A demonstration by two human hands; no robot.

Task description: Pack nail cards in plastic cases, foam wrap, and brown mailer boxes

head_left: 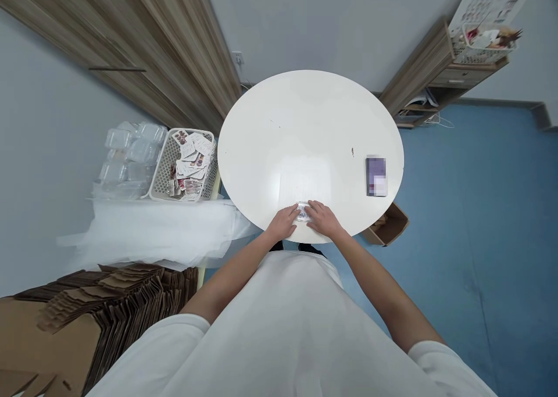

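Observation:
A small clear plastic case (304, 212) with small dark round shapes in it lies near the front edge of the white round table (314, 106). My left hand (283, 222) grips its left side, the fingers reaching onto its edge. On the opposite side, my right hand (323, 218) holds the case with the fingers over its right end. Both hands rest at table level, and the fingers partly cover the case. Just beyond it, a paler rectangular patch (305, 176) shows on the tabletop; whether it is a sheet or a reflection I cannot tell.
A purple phone-like item (376, 173) lies at the table's right. Leftward are a white basket (159, 173) of printed cards, stacked clear plastic boxes (142, 151), white translucent sheets (161, 228) and folded cardboard (56, 339). An open carton (394, 225) sits below the table's right edge.

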